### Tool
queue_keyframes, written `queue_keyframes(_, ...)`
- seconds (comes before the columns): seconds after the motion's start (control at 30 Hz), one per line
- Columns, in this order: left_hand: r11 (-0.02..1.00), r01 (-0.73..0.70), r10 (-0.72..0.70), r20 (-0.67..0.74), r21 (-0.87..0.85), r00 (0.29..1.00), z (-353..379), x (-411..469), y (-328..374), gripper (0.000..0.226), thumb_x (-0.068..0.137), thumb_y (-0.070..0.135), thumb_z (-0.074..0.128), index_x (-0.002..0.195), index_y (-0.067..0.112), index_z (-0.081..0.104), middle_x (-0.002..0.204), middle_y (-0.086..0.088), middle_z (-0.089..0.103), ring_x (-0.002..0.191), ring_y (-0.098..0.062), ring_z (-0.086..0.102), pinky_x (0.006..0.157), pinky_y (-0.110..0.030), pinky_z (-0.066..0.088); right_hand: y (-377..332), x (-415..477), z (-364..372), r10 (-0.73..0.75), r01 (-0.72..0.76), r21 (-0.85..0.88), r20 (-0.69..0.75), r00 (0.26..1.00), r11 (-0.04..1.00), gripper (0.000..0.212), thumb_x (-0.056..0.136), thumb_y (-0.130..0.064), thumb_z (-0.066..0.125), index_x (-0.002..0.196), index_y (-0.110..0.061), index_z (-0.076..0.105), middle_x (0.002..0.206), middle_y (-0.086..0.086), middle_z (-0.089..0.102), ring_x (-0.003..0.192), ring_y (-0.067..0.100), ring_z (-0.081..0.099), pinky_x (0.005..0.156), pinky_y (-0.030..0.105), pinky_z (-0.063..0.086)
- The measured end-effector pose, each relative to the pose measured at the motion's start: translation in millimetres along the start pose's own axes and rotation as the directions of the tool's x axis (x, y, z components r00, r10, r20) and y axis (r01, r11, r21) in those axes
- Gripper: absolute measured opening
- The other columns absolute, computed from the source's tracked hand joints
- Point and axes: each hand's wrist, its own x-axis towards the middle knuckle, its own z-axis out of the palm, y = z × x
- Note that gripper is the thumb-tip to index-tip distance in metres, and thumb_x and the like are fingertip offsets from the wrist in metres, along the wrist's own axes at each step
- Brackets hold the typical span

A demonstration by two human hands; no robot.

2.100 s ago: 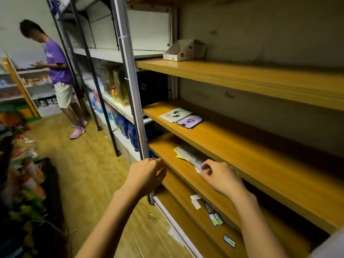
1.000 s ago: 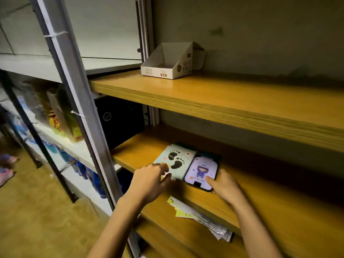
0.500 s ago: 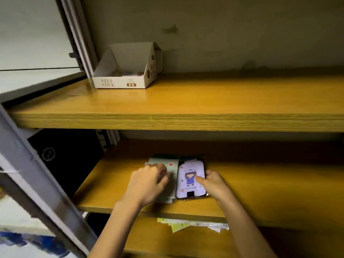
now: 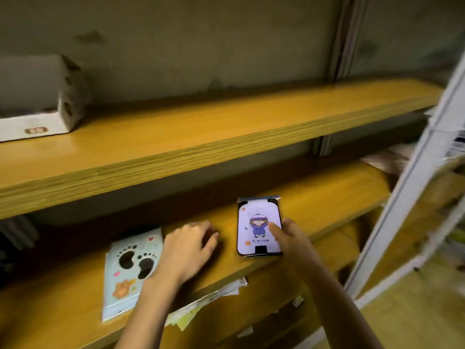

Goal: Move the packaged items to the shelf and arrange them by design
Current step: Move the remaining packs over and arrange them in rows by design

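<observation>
A white display box (image 4: 37,122) sits at the upper shelf's (image 4: 201,137) left end, its contents too blurred to tell. At the middle shelf's (image 4: 327,192) front edge the right hand (image 4: 294,238) pinches the purple packet (image 4: 251,222), long axis front-to-back, top toward the wall. The left hand (image 4: 188,248) rests relaxed, holding nothing, beside the flat footprint packet (image 4: 130,268).
</observation>
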Motion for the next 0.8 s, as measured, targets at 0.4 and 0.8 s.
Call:
queue_keyframes(0.4, 0.941, -0.337, 0.337, 0.033, -0.025, 0.941, 38.9, 74.4, 167.2, 0.028, 0.096, 0.045, 0.037, 0.11, 0.029, 0.054, 0.115, 0.007, 0.062, 0.106, -0.016, 0.057, 0.084, -0.033, 0.049, 39.9, -12.4, -166.7, 0.067, -0.002, 0.196, -0.327, 0.942, 0.981, 0.019, 0.096, -0.028, 0.05, 0.111, -0.016, 0.052, 0.113, 0.009, 0.066, 0.103, 0.025, 0.064, 0.089, 0.045, 0.054)
queue_keyframes(0.8, 0.882, -0.459, 0.462, 0.006, -0.111, 0.887, 107.8, 132.5, 396.3, 0.025, 0.096, 0.04, 0.04, 0.111, 0.027, 0.056, 0.109, 0.011, 0.061, 0.092, -0.005, 0.054, 0.061, -0.013, 0.033, 92.6, -5.1, -391.0, 0.054, 0.044, 0.192, -0.475, 0.878, 0.98, 0.012, 0.096, -0.024, 0.049, 0.104, -0.015, 0.05, 0.107, 0.009, 0.067, 0.088, 0.017, 0.067, 0.068, 0.027, 0.056)
